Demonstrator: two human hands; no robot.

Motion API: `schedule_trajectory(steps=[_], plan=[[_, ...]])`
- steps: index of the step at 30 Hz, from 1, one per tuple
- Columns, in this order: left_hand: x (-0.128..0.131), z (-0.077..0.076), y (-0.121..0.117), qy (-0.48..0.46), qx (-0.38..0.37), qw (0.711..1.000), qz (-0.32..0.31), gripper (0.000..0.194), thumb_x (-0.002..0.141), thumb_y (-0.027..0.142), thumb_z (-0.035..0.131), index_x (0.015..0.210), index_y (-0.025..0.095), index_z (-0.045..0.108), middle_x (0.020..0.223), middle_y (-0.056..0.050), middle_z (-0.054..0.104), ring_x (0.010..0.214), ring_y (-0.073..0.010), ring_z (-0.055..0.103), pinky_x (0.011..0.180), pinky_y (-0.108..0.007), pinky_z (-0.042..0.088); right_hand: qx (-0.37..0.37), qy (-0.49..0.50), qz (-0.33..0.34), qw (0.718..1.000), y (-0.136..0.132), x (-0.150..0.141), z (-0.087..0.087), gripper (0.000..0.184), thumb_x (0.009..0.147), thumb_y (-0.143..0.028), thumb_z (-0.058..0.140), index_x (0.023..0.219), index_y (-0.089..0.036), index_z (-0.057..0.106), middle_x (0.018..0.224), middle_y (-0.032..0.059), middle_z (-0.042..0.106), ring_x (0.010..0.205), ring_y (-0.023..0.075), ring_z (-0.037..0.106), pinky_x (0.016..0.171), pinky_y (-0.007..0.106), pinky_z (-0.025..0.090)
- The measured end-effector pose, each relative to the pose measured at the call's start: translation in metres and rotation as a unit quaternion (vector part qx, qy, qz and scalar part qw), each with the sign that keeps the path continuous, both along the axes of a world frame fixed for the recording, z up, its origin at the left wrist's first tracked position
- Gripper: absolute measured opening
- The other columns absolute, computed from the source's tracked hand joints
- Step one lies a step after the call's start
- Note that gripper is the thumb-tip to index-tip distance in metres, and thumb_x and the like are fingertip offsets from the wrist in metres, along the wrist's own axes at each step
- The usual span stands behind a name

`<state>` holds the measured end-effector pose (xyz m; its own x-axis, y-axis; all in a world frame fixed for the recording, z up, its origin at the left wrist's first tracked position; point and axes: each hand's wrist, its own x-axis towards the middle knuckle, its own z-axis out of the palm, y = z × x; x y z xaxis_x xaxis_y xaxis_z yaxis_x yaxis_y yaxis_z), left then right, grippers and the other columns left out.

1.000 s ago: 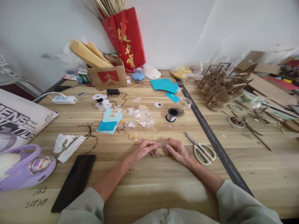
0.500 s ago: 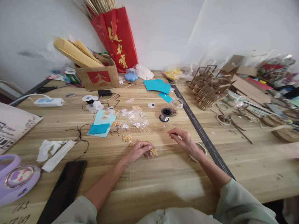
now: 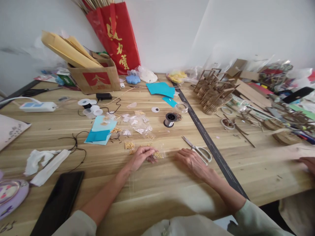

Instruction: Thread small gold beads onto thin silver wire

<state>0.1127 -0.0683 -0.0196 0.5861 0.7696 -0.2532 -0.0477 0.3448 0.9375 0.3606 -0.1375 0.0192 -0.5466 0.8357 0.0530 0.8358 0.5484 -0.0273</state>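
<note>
My left hand (image 3: 141, 158) pinches a small clear bag of gold beads (image 3: 157, 155) just above the tabletop. My right hand (image 3: 189, 160) is palm down on the wood to the right of the bag, apart from it. Its fingers are curled together, and anything beneath them is hidden. Right beside that hand lie white-handled scissors (image 3: 203, 153), one handle loop partly covered by it. Another bag of gold beads (image 3: 129, 145) lies beyond my left hand, with small bags of silvery pieces (image 3: 140, 122) farther back.
A wire spool (image 3: 170, 120) stands behind the scissors. Blue sheets (image 3: 98, 134), white tissue (image 3: 50, 168) and a black phone (image 3: 59, 200) lie to the left. Woven baskets (image 3: 213, 93) stand at the back right. At the right edge, another person's hand (image 3: 308, 163) rests on the table.
My right hand came away from the bead bag, lifted to the right, then lowered onto the table by the scissors. My left hand keeps the bag. The view has swung right.
</note>
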Motion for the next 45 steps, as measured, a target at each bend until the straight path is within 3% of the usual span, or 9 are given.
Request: schedule_trajectory(steps=[8, 13, 18, 21, 25, 31, 36, 41, 45], plan=[[0.001, -0.003, 0.001, -0.022, -0.010, 1.000, 0.005, 0.031, 0.077, 0.037, 0.066, 0.093, 0.010, 0.068, 0.069, -0.005, 0.069, 0.063, -0.0171, 0.068, 0.057, -0.024, 0.051, -0.055, 0.125, 0.014, 0.991, -0.015, 0.007, 0.004, 0.018, 0.094, -0.022, 0.045, 0.096, -0.017, 0.062, 0.098, 0.0084, 0.064, 0.091, 0.0187, 0.060, 0.079, 0.032, 0.048], [0.002, -0.002, 0.000, -0.022, -0.016, 1.000, 0.013, 0.034, 0.075, 0.039, 0.068, 0.092, 0.010, 0.068, 0.069, -0.005, 0.069, 0.062, -0.0169, 0.068, 0.057, -0.024, 0.051, -0.048, 0.166, -0.035, 0.984, -0.020, 0.028, 0.009, 0.020, 0.093, -0.025, 0.046, 0.106, -0.019, 0.060, 0.102, 0.0085, 0.065, 0.093, 0.0183, 0.062, 0.080, 0.030, 0.050], [0.002, -0.001, 0.000, -0.018, -0.018, 0.999, 0.024, 0.035, 0.073, 0.039, 0.069, 0.092, 0.010, 0.067, 0.076, -0.006, 0.069, 0.063, -0.0171, 0.068, 0.057, -0.025, 0.051, 0.001, 0.058, -0.182, 0.982, -0.022, 0.056, 0.007, 0.027, 0.091, -0.026, 0.045, 0.114, -0.020, 0.056, 0.103, 0.0079, 0.063, 0.087, 0.0191, 0.064, 0.072, 0.029, 0.050], [0.003, -0.002, 0.000, -0.016, -0.013, 0.999, 0.027, 0.036, 0.074, 0.040, 0.068, 0.093, 0.010, 0.067, 0.084, -0.007, 0.069, 0.065, -0.0172, 0.068, 0.057, -0.025, 0.052, 0.019, -0.029, -0.232, 0.972, -0.024, 0.070, -0.001, 0.034, 0.088, -0.029, 0.048, 0.120, -0.021, 0.053, 0.100, 0.0082, 0.063, 0.080, 0.0196, 0.064, 0.062, 0.027, 0.049], [0.003, -0.002, 0.000, -0.018, -0.010, 0.999, 0.032, 0.035, 0.075, 0.039, 0.067, 0.095, 0.010, 0.067, 0.090, -0.009, 0.069, 0.068, -0.0171, 0.068, 0.057, -0.024, 0.051, 0.004, -0.089, -0.245, 0.965, -0.025, 0.078, -0.010, 0.036, 0.087, -0.026, 0.048, 0.123, -0.023, 0.051, 0.090, 0.0063, 0.064, 0.072, 0.0189, 0.064, 0.060, 0.026, 0.047], [0.004, 0.001, -0.002, -0.031, -0.020, 0.998, 0.051, 0.033, 0.072, 0.036, 0.070, 0.094, 0.011, 0.067, 0.092, -0.009, 0.069, 0.072, -0.0181, 0.068, 0.057, -0.024, 0.051, 0.003, -0.116, -0.261, 0.958, -0.022, 0.079, -0.009, 0.037, 0.086, -0.034, 0.049, 0.122, -0.026, 0.053, 0.083, 0.0054, 0.065, 0.067, 0.0199, 0.065, 0.057, 0.026, 0.046], [0.004, 0.005, -0.003, -0.028, -0.021, 0.998, 0.051, 0.032, 0.072, 0.035, 0.071, 0.092, 0.011, 0.067, 0.094, -0.010, 0.069, 0.072, -0.0179, 0.068, 0.057, -0.024, 0.050, 0.000, -0.106, -0.282, 0.953, -0.025, 0.084, -0.004, 0.041, 0.086, -0.038, 0.050, 0.126, -0.028, 0.050, 0.094, 0.0059, 0.067, 0.070, 0.0206, 0.066, 0.056, 0.027, 0.047], [0.003, 0.001, -0.002, -0.042, -0.012, 0.998, 0.049, 0.033, 0.073, 0.035, 0.070, 0.095, 0.011, 0.067, 0.083, -0.006, 0.068, 0.071, -0.0172, 0.068, 0.056, -0.023, 0.050, -0.012, -0.068, -0.288, 0.955, -0.028, 0.087, 0.009, 0.039, 0.088, -0.040, 0.047, 0.125, -0.028, 0.052, 0.111, 0.0082, 0.066, 0.087, 0.0257, 0.066, 0.058, 0.029, 0.047], [0.003, -0.001, -0.001, -0.065, -0.032, 0.996, 0.057, 0.034, 0.071, 0.035, 0.072, 0.094, 0.010, 0.067, 0.078, -0.005, 0.067, 0.069, -0.0171, 0.068, 0.056, -0.023, 0.050, -0.015, -0.063, -0.320, 0.945, -0.030, 0.092, 0.020, 0.039, 0.088, -0.040, 0.046, 0.123, -0.026, 0.056, 0.109, 0.0105, 0.067, 0.086, 0.0303, 0.066, 0.058, 0.033, 0.045]])
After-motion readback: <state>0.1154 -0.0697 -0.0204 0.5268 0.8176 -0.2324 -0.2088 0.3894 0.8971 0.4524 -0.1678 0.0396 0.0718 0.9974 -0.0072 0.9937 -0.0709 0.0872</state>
